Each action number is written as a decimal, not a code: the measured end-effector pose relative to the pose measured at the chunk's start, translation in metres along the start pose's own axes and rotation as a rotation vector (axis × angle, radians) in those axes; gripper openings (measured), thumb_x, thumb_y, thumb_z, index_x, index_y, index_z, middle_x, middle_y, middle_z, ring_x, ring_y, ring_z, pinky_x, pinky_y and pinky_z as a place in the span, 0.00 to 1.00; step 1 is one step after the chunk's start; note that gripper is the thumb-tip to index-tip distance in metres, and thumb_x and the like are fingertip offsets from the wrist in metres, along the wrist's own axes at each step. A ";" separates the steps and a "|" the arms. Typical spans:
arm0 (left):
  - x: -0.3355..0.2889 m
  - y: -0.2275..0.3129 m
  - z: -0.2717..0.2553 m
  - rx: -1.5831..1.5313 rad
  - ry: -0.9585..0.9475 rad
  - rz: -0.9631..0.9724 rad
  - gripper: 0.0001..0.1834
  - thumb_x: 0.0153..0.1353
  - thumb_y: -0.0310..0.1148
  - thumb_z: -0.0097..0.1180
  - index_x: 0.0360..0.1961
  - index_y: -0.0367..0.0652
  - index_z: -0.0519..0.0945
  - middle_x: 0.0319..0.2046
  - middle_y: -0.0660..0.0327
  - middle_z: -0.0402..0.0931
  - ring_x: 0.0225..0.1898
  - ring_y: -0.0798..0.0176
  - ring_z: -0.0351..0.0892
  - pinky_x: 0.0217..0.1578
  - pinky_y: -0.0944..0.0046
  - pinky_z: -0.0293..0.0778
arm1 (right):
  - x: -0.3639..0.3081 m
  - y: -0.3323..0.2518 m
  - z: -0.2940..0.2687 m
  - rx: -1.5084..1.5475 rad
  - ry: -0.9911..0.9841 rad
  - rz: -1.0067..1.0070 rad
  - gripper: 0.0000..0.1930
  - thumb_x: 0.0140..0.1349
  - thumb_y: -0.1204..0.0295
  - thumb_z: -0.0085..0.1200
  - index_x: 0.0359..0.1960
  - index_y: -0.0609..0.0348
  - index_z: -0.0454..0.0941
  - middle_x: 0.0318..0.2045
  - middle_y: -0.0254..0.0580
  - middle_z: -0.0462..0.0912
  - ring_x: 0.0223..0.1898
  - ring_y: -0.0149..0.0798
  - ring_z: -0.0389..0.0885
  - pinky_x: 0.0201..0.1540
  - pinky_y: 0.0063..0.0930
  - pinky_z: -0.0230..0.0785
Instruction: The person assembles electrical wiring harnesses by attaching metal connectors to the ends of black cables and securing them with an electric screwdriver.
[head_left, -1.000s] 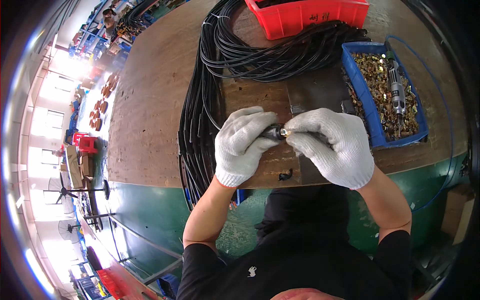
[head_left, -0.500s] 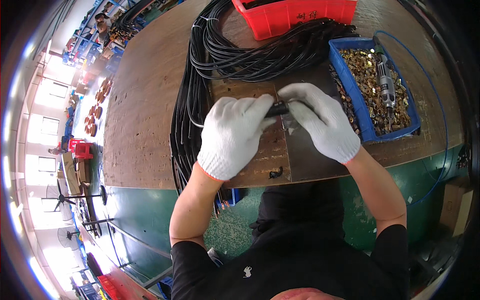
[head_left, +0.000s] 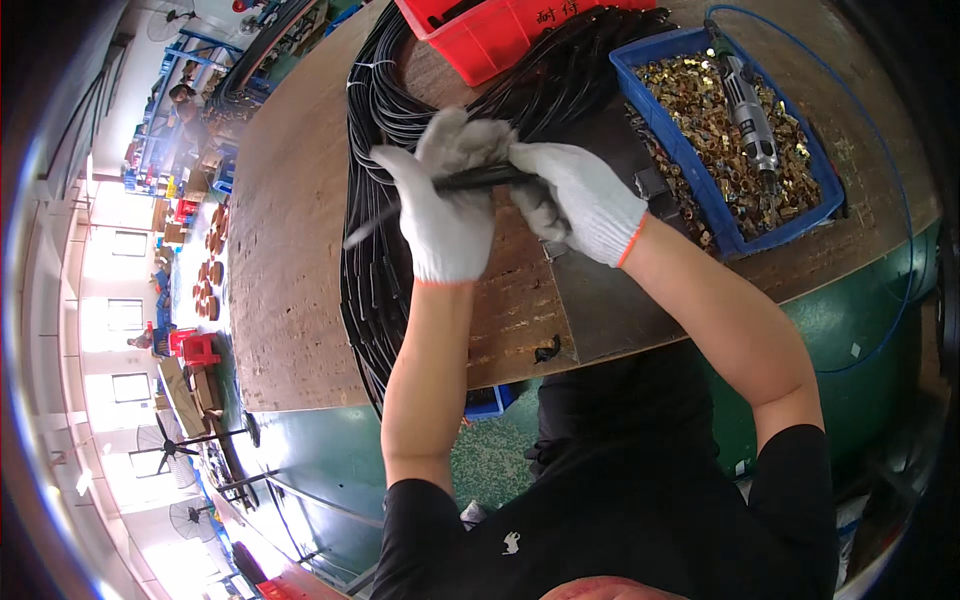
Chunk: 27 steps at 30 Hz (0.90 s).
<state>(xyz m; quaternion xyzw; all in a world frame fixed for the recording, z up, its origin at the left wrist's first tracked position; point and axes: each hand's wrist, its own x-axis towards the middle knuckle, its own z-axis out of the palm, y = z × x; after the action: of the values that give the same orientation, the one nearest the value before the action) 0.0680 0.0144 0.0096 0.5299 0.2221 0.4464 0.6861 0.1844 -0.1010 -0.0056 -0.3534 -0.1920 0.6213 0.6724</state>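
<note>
Both hands wear white knitted gloves with orange cuffs. A black cable [head_left: 475,179] with a thicker black end runs across between them, above the workbench. My right hand [head_left: 588,200] is closed round the thick end, and its fingers hide the tip. Beneath the cable lies the palm of my left hand [head_left: 448,225], its thumb and fingers spread apart and partly blurred. The cable's thin, blurred part sticks out past the left thumb. Behind the hands, a large bundle of black cables [head_left: 375,100] is coiled on the bench, its loose ends trailing to the near edge.
A blue bin [head_left: 735,243] of small brass-coloured metal pieces stands at the right, a powered hand tool [head_left: 745,105] lying on top with a blue hose [head_left: 880,140]. A red crate [head_left: 480,50] sits at the back. A small black scrap [head_left: 547,349] lies near the front edge.
My left hand has turned from back-up to palm-up and its fingers have spread. Both hands have moved farther away and left in the picture with the cable. The whole view has shifted slightly.
</note>
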 end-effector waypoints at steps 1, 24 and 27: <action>0.019 -0.004 -0.006 -0.254 -0.187 -0.074 0.46 0.73 0.76 0.43 0.51 0.35 0.82 0.31 0.61 0.75 0.37 0.55 0.75 0.56 0.49 0.74 | 0.008 0.007 -0.004 0.011 0.002 -0.003 0.17 0.76 0.56 0.55 0.34 0.55 0.79 0.23 0.34 0.77 0.22 0.28 0.72 0.25 0.26 0.63; 0.034 -0.075 0.006 0.282 -0.366 0.073 0.17 0.82 0.38 0.52 0.45 0.35 0.86 0.36 0.65 0.85 0.37 0.72 0.81 0.40 0.68 0.77 | 0.058 0.017 -0.026 -0.821 0.454 -0.551 0.29 0.70 0.40 0.53 0.45 0.52 0.93 0.38 0.55 0.91 0.45 0.55 0.90 0.50 0.41 0.79; 0.033 -0.087 0.008 0.307 -0.224 -0.002 0.17 0.82 0.36 0.52 0.46 0.34 0.87 0.38 0.63 0.86 0.42 0.72 0.82 0.44 0.67 0.78 | 0.061 0.021 -0.032 -0.736 0.384 -0.561 0.29 0.70 0.41 0.53 0.47 0.55 0.92 0.37 0.54 0.91 0.45 0.55 0.90 0.51 0.41 0.78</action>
<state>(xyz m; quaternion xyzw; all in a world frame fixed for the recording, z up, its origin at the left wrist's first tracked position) 0.1233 0.0345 -0.0630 0.6743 0.2104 0.3449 0.6181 0.2014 -0.0499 -0.0532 -0.6099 -0.3588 0.2314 0.6676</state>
